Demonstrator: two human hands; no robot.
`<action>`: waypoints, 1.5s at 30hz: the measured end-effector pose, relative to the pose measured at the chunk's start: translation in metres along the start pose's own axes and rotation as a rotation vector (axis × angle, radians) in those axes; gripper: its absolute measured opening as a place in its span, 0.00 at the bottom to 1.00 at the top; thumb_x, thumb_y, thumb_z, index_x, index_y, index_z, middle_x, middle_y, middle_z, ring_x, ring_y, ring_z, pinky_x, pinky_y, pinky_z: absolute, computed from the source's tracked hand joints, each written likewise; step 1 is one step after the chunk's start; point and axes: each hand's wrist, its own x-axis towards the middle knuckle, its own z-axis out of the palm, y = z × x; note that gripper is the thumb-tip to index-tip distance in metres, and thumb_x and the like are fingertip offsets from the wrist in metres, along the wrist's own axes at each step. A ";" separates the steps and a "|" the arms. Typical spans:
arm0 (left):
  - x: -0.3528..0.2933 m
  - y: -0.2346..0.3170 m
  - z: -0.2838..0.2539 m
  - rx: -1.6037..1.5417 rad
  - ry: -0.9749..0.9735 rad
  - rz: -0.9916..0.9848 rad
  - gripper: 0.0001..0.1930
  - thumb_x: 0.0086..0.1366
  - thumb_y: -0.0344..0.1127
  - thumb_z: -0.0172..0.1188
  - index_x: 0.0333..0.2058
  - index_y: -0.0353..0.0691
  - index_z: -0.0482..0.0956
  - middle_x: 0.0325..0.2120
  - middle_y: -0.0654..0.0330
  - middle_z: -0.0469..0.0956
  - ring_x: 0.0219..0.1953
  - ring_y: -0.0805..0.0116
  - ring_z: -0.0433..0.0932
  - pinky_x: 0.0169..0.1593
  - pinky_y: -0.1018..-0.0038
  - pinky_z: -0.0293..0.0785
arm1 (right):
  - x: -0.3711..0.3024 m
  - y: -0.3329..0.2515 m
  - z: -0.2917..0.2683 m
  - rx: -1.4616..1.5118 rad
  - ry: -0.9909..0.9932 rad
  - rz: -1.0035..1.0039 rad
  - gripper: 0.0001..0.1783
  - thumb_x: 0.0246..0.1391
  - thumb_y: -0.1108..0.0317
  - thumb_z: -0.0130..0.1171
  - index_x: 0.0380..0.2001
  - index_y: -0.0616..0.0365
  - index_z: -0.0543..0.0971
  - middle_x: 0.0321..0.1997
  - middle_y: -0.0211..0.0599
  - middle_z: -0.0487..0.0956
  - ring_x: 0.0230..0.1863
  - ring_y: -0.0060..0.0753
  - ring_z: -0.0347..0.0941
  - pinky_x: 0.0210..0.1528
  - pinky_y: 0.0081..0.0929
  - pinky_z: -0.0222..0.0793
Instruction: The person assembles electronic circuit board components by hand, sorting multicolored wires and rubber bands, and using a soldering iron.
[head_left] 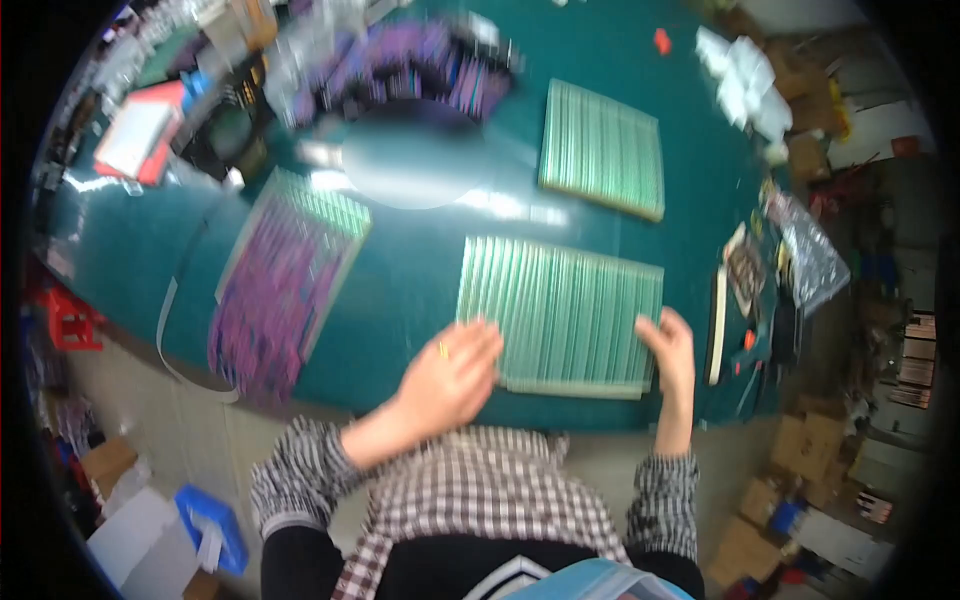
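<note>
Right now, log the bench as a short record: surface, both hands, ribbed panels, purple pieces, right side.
surface: dark green tabletop
left hand: at the left edge of the near ribbed panel, ring on one finger
right hand: at the same panel's right edge; grip unclear
far ribbed panel: pale green, beyond the near one, toward the right
left ribbed panel: slanted, mostly covered by purple strips
back: pile of purple pieces, blurred
right side: clear plastic bag
</note>
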 end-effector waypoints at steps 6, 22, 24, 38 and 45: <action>0.026 0.024 -0.003 -0.003 0.055 0.108 0.20 0.55 0.31 0.60 0.47 0.32 0.73 0.51 0.49 0.70 0.56 0.51 0.68 0.58 0.58 0.65 | -0.013 -0.004 -0.027 0.079 0.059 0.014 0.10 0.48 0.74 0.64 0.34 0.65 0.76 0.33 0.32 0.79 0.32 0.17 0.73 0.36 0.17 0.69; 0.038 0.015 0.004 -0.016 0.003 0.036 0.22 0.56 0.29 0.58 0.51 0.33 0.70 0.53 0.49 0.69 0.57 0.50 0.66 0.59 0.58 0.63 | 0.003 -0.008 -0.023 0.072 0.086 -0.034 0.12 0.51 0.73 0.62 0.38 0.66 0.75 0.33 0.32 0.79 0.32 0.16 0.73 0.37 0.15 0.68; 0.039 0.013 0.006 -0.003 0.009 0.027 0.21 0.57 0.30 0.58 0.51 0.34 0.70 0.52 0.51 0.70 0.58 0.52 0.66 0.59 0.58 0.63 | 0.005 -0.008 -0.022 0.053 0.089 -0.028 0.13 0.51 0.72 0.63 0.38 0.67 0.75 0.33 0.32 0.79 0.33 0.17 0.73 0.38 0.15 0.69; 0.030 0.014 0.009 0.000 0.017 0.018 0.21 0.57 0.30 0.58 0.51 0.35 0.71 0.52 0.52 0.70 0.57 0.52 0.67 0.59 0.58 0.63 | -0.003 0.001 -0.020 0.073 0.141 -0.013 0.15 0.50 0.71 0.64 0.40 0.66 0.75 0.34 0.33 0.79 0.34 0.17 0.74 0.39 0.16 0.70; 0.032 0.014 0.009 0.020 0.007 0.021 0.22 0.58 0.30 0.57 0.52 0.36 0.70 0.53 0.52 0.69 0.57 0.53 0.67 0.60 0.58 0.62 | -0.001 -0.001 -0.021 0.056 0.148 -0.024 0.15 0.49 0.72 0.64 0.40 0.66 0.75 0.34 0.33 0.79 0.34 0.17 0.74 0.39 0.15 0.70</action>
